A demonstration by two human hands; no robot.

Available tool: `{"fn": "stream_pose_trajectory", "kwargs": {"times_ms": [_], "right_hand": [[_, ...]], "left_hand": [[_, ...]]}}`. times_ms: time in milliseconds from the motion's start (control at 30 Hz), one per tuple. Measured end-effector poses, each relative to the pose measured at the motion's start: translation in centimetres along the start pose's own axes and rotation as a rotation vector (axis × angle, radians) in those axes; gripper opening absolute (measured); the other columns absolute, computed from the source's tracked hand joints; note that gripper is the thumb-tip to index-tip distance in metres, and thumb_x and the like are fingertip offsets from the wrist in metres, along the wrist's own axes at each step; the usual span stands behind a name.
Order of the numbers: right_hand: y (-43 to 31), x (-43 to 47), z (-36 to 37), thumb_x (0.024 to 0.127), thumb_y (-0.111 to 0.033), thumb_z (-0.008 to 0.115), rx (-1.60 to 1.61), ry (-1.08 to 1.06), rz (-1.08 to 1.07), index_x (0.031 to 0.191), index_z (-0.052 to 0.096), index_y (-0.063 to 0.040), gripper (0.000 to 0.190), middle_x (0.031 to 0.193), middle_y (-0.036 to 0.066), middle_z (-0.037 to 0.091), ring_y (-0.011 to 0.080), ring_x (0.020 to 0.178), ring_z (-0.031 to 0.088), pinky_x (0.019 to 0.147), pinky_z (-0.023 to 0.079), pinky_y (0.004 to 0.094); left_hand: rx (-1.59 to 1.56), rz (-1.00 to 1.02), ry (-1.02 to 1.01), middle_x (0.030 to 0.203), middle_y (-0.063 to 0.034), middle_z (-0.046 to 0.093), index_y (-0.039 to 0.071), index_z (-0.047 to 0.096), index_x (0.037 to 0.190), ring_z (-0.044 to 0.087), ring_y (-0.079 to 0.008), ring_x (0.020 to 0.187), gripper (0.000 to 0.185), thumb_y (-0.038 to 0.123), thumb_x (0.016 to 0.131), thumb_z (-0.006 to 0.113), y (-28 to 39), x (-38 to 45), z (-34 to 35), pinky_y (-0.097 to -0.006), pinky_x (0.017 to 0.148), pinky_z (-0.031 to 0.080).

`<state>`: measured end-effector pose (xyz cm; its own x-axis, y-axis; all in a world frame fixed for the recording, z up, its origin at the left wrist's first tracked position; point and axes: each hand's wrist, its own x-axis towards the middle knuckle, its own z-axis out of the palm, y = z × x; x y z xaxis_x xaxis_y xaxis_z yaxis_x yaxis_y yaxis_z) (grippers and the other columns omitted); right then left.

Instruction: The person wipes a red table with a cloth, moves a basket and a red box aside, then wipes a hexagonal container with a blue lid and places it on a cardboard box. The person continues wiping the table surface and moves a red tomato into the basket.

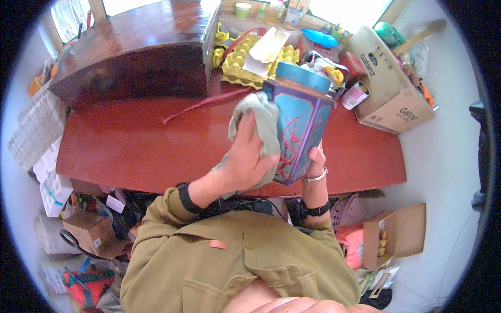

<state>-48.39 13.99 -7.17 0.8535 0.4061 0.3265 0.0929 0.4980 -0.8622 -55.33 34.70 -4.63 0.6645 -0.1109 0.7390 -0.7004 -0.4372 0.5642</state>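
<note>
A tall faceted container [301, 125], blue with purple edges and red blossom decoration, is held tilted above the red-brown tabletop. Its round blue top points away from me. My right hand [316, 159], with a bracelet at the wrist, grips its lower right side; part of that hand is hidden behind it. In my left hand [246, 156] is a grey-green cloth [270, 137], pressed against the container's left side.
A large dark wooden box [137, 58] stands at the back left of the red-brown table [156, 148]. Behind the container are yellow egg trays [238, 72]. A tin can [355, 95] and a cardboard carton [391, 90] sit at the right. A red strap [203, 103] lies across the tabletop.
</note>
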Motion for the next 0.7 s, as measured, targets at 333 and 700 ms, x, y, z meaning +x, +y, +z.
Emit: {"fn": "stream_pose_trajectory", "kwargs": {"times_ms": [333,700], "right_hand": [[1.0,-1.7,2.4,0.057,-0.052,0.093,0.192,-0.073,0.086,0.145,0.04,0.005,0.117,0.136,0.015,0.056,0.0278,0.124,0.057,0.105,0.047,0.0437],[1.8,-2.0,0.1,0.057,-0.047,0.094,-0.12,-0.014,-0.129,0.149,0.031,0.006,0.123,0.139,0.017,0.053,0.0309,0.125,0.055,0.106,0.046,0.0446]], "left_hand": [[-1.229,-0.559,-0.053,0.134,-0.0102,0.058,-0.001,0.048,0.142,0.058,-0.0184,0.117,0.059,0.039,0.101,0.059,-0.9,7.2,-5.0,-0.0324,0.103,0.046],[-0.662,-0.442,0.198,0.12,-0.008,0.064,-0.005,0.057,0.131,0.057,-0.0155,0.112,0.042,0.029,0.106,0.047,-0.9,5.3,-2.3,-0.0307,0.098,0.045]]}}
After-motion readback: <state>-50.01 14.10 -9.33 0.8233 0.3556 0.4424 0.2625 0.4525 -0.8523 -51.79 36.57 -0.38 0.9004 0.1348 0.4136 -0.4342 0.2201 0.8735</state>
